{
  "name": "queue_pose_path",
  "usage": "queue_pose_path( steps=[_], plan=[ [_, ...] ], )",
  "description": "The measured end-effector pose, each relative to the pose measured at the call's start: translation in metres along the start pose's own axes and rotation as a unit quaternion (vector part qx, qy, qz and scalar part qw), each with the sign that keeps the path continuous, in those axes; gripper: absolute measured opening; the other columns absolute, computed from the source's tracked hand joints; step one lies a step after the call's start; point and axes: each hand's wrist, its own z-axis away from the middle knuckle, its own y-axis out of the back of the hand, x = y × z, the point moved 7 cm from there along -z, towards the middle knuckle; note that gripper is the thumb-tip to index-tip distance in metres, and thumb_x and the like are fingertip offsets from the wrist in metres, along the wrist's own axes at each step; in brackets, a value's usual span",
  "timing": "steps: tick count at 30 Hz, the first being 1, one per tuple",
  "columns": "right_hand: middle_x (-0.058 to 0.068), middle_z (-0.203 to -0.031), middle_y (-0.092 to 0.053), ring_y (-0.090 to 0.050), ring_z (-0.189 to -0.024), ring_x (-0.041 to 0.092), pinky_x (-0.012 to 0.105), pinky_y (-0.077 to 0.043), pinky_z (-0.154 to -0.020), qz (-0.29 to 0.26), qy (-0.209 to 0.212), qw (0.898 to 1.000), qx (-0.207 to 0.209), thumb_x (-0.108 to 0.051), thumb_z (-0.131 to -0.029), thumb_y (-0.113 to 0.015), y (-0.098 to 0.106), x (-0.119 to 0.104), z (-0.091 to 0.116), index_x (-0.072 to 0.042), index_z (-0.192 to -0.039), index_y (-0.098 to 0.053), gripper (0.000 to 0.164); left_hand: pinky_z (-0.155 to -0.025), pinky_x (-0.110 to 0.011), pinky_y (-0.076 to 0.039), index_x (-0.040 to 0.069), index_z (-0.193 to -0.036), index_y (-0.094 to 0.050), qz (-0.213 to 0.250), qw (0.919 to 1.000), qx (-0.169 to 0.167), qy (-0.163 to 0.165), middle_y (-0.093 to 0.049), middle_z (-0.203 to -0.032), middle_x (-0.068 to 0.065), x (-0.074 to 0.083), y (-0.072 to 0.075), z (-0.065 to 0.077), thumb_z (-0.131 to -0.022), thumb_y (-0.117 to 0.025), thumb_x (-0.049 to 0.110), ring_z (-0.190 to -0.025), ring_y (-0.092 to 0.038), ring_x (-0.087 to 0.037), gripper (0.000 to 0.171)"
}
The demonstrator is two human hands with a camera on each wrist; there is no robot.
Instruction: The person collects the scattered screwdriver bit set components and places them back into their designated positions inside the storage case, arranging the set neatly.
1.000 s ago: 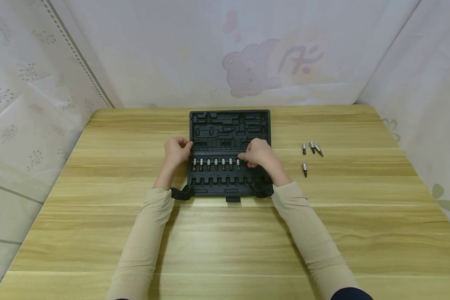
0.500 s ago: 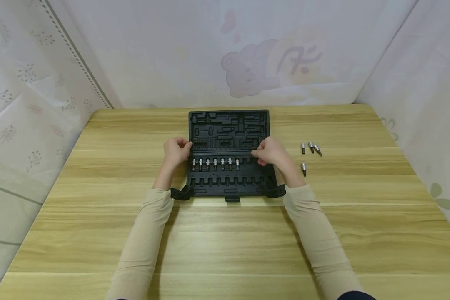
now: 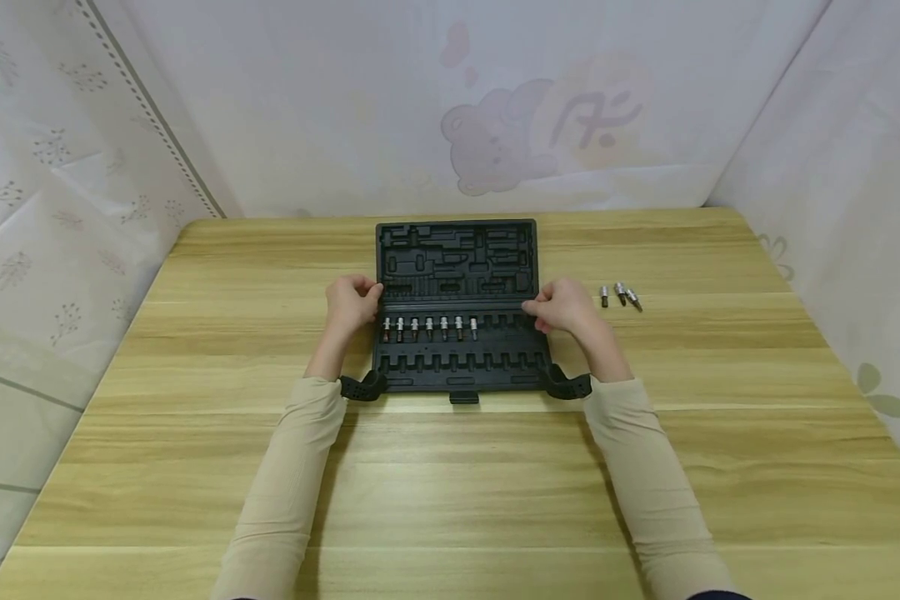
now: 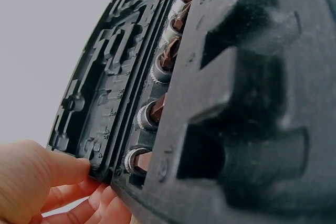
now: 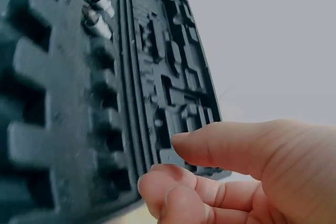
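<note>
A black socket-bit case (image 3: 435, 385) lies unfolded on the table, its moulded lid (image 3: 457, 293) at the back. Several silver bit sockets (image 3: 430, 327) with dark tips sit in the left part of its upper slot row; the slots to their right are bare. My left hand (image 3: 351, 304) pinches the case's left edge by the hinge, thumb on top and fingers below in the left wrist view. At the right edge, my right hand (image 3: 566, 307) hovers with nothing in it. The right wrist view shows its thumb (image 5: 226, 142) apart from the loosely bent fingers.
Three loose bit sockets (image 3: 620, 293) lie on the wooden table (image 3: 450, 483) right of the case. A latch tab (image 3: 463, 398) juts from the case's front edge. Black wrist straps (image 3: 567, 385) sit close over the front corners. Patterned cloth (image 3: 330, 100) surrounds the table's back and sides.
My right hand has moved right, from the last seated bit socket to the case's right edge. Its wrist now covers the spot of a fourth loose bit socket. My left hand stays put.
</note>
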Motion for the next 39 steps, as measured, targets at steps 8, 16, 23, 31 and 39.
queue_pose_path(
  steps=[8, 16, 23, 31, 39],
  plan=[
    [0.007, -0.063, -0.065, -0.064, -0.06, 0.021, 0.045, -0.051, -0.077, -0.008, -0.003, 1.0, 0.0, -0.02, -0.093, -0.057, 0.01, 0.015, 0.009, 0.007, -0.085, -0.066, 0.03, -0.047, -0.02, -0.048, -0.006, -0.091, -0.065, -0.003, 1.0, 0.002, -0.007, -0.059, -0.081, -0.015, 0.0, 0.0, 0.0, -0.093, -0.057, 0.013, -0.053, -0.052, -0.012, 0.02],
    [0.002, -0.06, -0.064, -0.065, -0.063, 0.022, 0.042, -0.052, -0.073, 0.006, -0.01, 1.0, 0.015, -0.021, -0.093, -0.056, 0.025, 0.033, 0.019, 0.008, -0.087, -0.065, 0.03, -0.047, -0.02, -0.049, -0.006, -0.092, -0.065, -0.007, 0.9999, 0.003, -0.014, -0.06, -0.082, -0.016, 0.001, 0.001, 0.0, -0.093, -0.057, 0.012, -0.054, -0.053, -0.012, 0.02],
    [0.005, -0.062, -0.064, -0.062, -0.061, 0.021, 0.036, -0.05, -0.066, 0.0, -0.021, 1.0, 0.019, -0.021, -0.092, -0.058, 0.034, 0.046, 0.025, 0.007, -0.085, -0.065, 0.029, -0.047, -0.019, -0.048, -0.006, -0.091, -0.065, -0.005, 0.9999, 0.001, -0.011, -0.059, -0.081, -0.014, 0.001, 0.001, 0.001, -0.093, -0.057, 0.012, -0.054, -0.052, -0.012, 0.02],
    [-0.001, -0.058, -0.061, -0.056, -0.059, 0.014, 0.041, -0.048, -0.075, 0.0, -0.019, 1.0, 0.025, -0.018, -0.091, -0.059, 0.043, 0.063, 0.028, 0.005, -0.076, -0.064, 0.029, -0.047, -0.019, -0.047, -0.006, -0.093, -0.065, 0.0, 1.0, -0.001, -0.009, -0.059, -0.081, -0.014, 0.0, 0.0, -0.001, -0.093, -0.056, 0.012, -0.054, -0.052, -0.012, 0.021],
    [-0.001, -0.058, -0.061, -0.053, -0.062, 0.014, 0.029, -0.04, -0.065, 0.012, -0.034, 0.999, 0.03, -0.021, -0.09, -0.058, 0.049, 0.077, 0.032, 0.001, -0.073, -0.065, 0.029, -0.048, -0.019, -0.048, -0.006, -0.094, -0.065, -0.002, 1.0, -0.002, -0.005, -0.059, -0.084, -0.015, 0.0, 0.001, 0.0, -0.094, -0.056, 0.013, -0.057, -0.053, -0.013, 0.021]
  ],
)
